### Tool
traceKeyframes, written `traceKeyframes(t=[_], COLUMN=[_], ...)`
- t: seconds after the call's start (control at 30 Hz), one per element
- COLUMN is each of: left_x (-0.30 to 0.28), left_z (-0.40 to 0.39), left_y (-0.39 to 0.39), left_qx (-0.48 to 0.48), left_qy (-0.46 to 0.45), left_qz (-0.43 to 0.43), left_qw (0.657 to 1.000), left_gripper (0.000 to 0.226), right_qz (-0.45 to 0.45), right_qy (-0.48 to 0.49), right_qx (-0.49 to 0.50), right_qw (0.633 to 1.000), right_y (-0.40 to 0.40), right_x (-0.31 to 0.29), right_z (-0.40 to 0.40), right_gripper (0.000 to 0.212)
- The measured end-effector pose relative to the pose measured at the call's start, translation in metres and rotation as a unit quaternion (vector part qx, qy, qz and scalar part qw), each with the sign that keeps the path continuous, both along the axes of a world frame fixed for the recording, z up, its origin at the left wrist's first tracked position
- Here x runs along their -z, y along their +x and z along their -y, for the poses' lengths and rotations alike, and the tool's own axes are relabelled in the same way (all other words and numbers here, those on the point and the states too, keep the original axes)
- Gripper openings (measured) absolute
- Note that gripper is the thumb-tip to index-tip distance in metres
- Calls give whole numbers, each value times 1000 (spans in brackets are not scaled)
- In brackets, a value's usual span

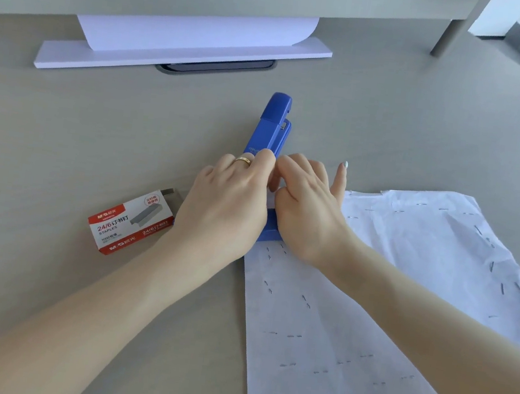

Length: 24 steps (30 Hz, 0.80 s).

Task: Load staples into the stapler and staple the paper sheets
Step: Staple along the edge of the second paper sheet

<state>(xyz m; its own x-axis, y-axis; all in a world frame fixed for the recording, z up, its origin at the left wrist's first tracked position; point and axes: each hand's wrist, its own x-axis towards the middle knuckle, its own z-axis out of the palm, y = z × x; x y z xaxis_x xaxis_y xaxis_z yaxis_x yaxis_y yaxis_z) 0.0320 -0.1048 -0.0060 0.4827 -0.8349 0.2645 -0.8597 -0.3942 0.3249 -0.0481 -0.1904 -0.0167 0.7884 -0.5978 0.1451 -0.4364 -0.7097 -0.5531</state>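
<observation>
A blue stapler (274, 126) lies on the desk with its top cover swung open, pointing away from me. Its base end (270, 231) rests on the corner of the white paper sheets (371, 294), which carry several staples. My left hand (228, 199), with a gold ring, curls its fingers over the stapler's middle from the left. My right hand (306, 209) meets it from the right, fingers curled down onto the same spot and little finger sticking out. The fingertips and anything between them are hidden. A red and white staple box (131, 221) lies left of my left wrist, its inner tray slid partly out.
A white shelf board (184, 54) with a curled white sheet (201, 30) on it stands at the back of the grey desk (63, 124). A dark cable slot (216, 67) lies just in front of it. A desk leg (448, 36) stands at the back right.
</observation>
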Motion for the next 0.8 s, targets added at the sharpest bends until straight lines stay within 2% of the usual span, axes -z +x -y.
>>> traceKeyframes(t=[0.13,0.2,0.3,0.4,0.67,0.8], left_x=[-2,-4,-2,-4,-11,-11], left_z=[4,2,-5,-10,-19,-19], left_y=[3,2,-4,-5,2,1], left_qx=[0,-14,-52,-72,-103,-100], left_qy=[-10,-55,-129,-204,-299,-330], left_qz=[-10,-19,-45,-79,-153,-177], left_qw=[1000,998,989,973,936,922], left_gripper=[21,18,19,21,26,27], right_qz=[-14,-4,57,133,114,-3], right_qy=[-3,41,159,199,134,47], right_qx=[11,24,24,26,24,-8], right_qw=[1000,999,985,970,984,999], right_y=[4,5,3,-2,-46,-68], right_x=[-4,-6,-10,-14,-19,-15], right_z=[3,2,-1,2,8,-3], right_gripper=[25,22,20,16,25,42])
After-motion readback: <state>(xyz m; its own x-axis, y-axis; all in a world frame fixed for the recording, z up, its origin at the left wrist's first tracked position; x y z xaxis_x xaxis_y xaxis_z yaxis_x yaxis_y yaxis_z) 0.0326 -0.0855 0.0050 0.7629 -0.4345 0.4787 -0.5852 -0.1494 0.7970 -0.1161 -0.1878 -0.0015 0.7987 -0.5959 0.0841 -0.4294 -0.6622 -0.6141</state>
